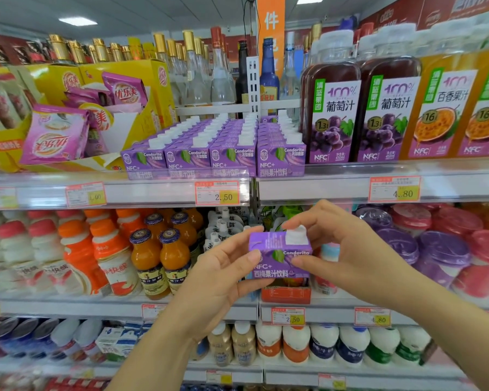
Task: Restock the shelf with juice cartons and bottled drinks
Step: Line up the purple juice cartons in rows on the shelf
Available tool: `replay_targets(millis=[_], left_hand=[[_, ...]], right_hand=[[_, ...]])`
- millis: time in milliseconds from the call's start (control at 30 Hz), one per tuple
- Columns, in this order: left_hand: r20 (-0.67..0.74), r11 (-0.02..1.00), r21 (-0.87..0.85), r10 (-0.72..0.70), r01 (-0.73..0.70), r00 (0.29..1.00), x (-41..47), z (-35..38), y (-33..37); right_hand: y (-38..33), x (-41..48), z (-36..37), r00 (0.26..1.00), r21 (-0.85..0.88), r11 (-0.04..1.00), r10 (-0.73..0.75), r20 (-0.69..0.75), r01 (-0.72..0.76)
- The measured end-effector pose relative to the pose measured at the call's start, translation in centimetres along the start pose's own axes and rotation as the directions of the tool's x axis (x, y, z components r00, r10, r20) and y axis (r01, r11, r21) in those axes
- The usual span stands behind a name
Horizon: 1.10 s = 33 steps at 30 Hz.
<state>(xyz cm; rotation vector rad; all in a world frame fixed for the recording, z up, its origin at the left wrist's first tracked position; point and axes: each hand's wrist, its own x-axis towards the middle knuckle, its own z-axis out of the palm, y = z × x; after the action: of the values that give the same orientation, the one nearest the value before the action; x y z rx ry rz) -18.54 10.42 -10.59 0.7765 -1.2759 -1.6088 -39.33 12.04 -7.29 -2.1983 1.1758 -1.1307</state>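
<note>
Small purple rectangular juice carton with a white cap [280, 255] is held in mid-air in front of the middle shelf, centre of view, below the upper shelf rail [308, 184]. It is upright, printed face toward the camera, and not resting on any shelf.

Left hand [220, 277]: pinches the carton's left end, thumb on the front face, fingers curled over the top left edge.
Right hand [345, 244]: pinches the right end, thumb on the front face, index finger at the top by the white cap.

Upper shelf, centre: four rows of matching purple cartons [209, 145], running from the near edge to the far back. A red-and-yellow 2.50 price tag [217, 193] sits on the rail below them.
Just right of the rows: two dark grape juice bottles with purple labels [333, 114], then orange passion fruit juice bottles [441, 108]. A 4.80 price tag [394, 189] sits under these.
Left of the rows: yellow cardboard display box with pink sachets [54, 142].
Far behind: clear glass bottles with gold caps [192, 66].

Middle shelf, left of the hands: orange juice glass bottles with blue foil caps [158, 261] and white plastic bottles with orange caps [108, 258]. Right of the hands: purple and red lidded cups [441, 249].
Lower shelf: white round bottles with coloured bands [322, 342].
</note>
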Motion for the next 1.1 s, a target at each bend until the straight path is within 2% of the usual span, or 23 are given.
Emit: replay_targets(millis=[167, 267, 400, 533, 633, 700, 767, 900, 933, 1000, 1067, 1100], left_hand=[[-0.005, 0.999, -0.039, 0.018, -0.018, 1.000, -0.1, 0.3, 0.2], [0.037, 0.987, -0.155, -0.031, 0.037, 0.999, 0.1, 0.2, 0.1], [0.101, 0.902, -0.406, -0.115, 0.146, 0.988, 0.5, 0.4, -0.5], [0.092, 0.888, -0.442, -0.095, 0.127, 0.991, 0.5, 0.4, -0.7], [0.020, 0.958, -0.288, 0.014, -0.008, 1.000, 0.6, 0.2, 0.2], [-0.042, 0.985, -0.075, 0.151, -0.154, 0.988, 0.6, 0.4, 1.5], [-0.044, 0.937, 0.172, 0.317, -0.305, 0.947, 0.5, 0.8, 3.4], [0.080, 0.670, 0.557, 0.544, -0.490, 0.835, 0.9, 1.0, 7.3], [0.134, 0.536, 0.661, 0.604, -0.524, 0.786, 1.4, 1.0, 8.2], [0.293, 0.137, 0.830, 0.717, -0.540, 0.632, 2.8, 0.9, 9.9], [0.447, -0.227, 0.862, 0.763, -0.454, 0.467, 4.6, 0.5, 11.1], [0.498, -0.345, 0.850, 0.775, -0.399, 0.389, 5.5, 0.3, 11.5]], right_hand=[[0.0, 0.1, -0.2, 0.998, -0.018, 0.999, -0.050, -0.038, 0.049], [-0.6, 0.2, 0.0, 0.992, -0.069, 0.993, -0.099, -0.079, 0.094], [-1.8, 0.7, 0.4, 0.979, -0.139, 0.980, -0.159, -0.128, 0.141], [-2.2, 1.0, 0.3, 0.980, -0.138, 0.979, -0.165, -0.115, 0.149], [-2.2, 1.3, -0.4, 0.990, -0.126, 0.986, -0.122, -0.070, 0.113], [-2.2, 1.8, -1.3, 0.995, -0.127, 0.987, -0.099, -0.029, 0.095], [-2.5, 2.6, -2.2, 0.992, -0.114, 0.986, -0.125, -0.024, 0.122], [-3.3, 5.1, -4.2, 0.937, -0.266, 0.919, -0.330, -0.112, 0.292], [-3.4, 5.8, -4.6, 0.912, -0.329, 0.885, -0.389, -0.130, 0.330], [-3.7, 7.3, -5.5, 0.851, -0.457, 0.796, -0.506, -0.142, 0.397], [-3.9, 8.8, -6.1, 0.771, -0.569, 0.684, -0.623, -0.132, 0.456], [-3.9, 9.5, -6.3, 0.722, -0.618, 0.621, -0.681, -0.121, 0.482]])
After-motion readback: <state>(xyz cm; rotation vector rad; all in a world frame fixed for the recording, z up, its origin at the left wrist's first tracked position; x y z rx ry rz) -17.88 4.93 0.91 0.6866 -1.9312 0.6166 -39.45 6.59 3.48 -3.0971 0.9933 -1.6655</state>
